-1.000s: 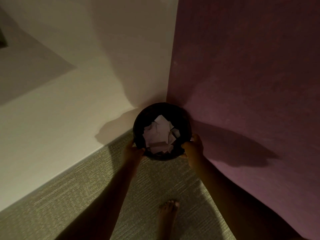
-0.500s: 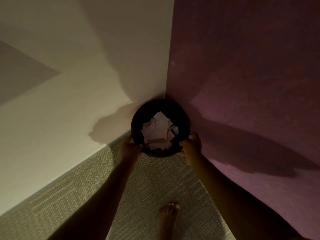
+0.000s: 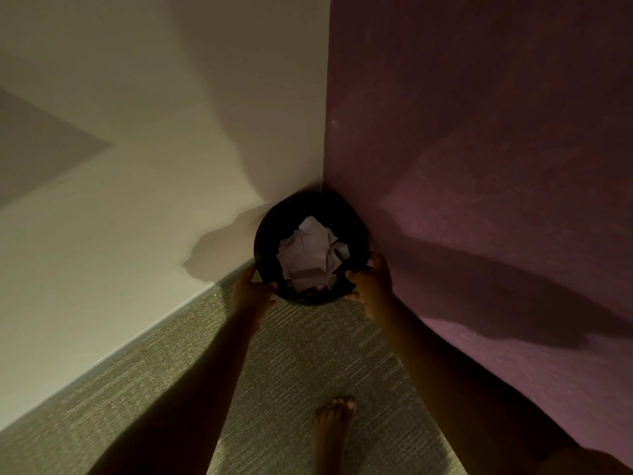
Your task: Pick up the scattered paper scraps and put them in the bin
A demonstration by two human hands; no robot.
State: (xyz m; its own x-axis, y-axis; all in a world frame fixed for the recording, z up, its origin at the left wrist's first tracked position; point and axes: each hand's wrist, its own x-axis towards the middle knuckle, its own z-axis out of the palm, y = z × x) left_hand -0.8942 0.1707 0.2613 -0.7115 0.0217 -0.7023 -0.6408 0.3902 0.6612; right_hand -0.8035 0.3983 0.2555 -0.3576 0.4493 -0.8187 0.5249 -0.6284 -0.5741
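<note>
A round black bin (image 3: 269, 234) sits in the corner where a white wall (image 3: 137, 217) meets a purple wall (image 3: 479, 166), its far rim close against both. White paper scraps (image 3: 310, 258) lie heaped inside, flat and crumpled pieces overlapping, filling the middle of the opening below the rim.

The bin is seen from above, mouth up toward the camera, its long axis running roughly vertical (whether its base rests on the floor cannot be told).

The person's left hand (image 3: 251, 289) grips the near-left rim, and the right hand (image 3: 371, 286) grips the near-right rim with the thumb hooked over the edge.

The two walls close off the bin's far and side edges. Ribbed grey-green carpet (image 3: 301, 354) lies open on the near side, between the forearms, with one bare foot (image 3: 334, 426) planted well apart from the bin.
</note>
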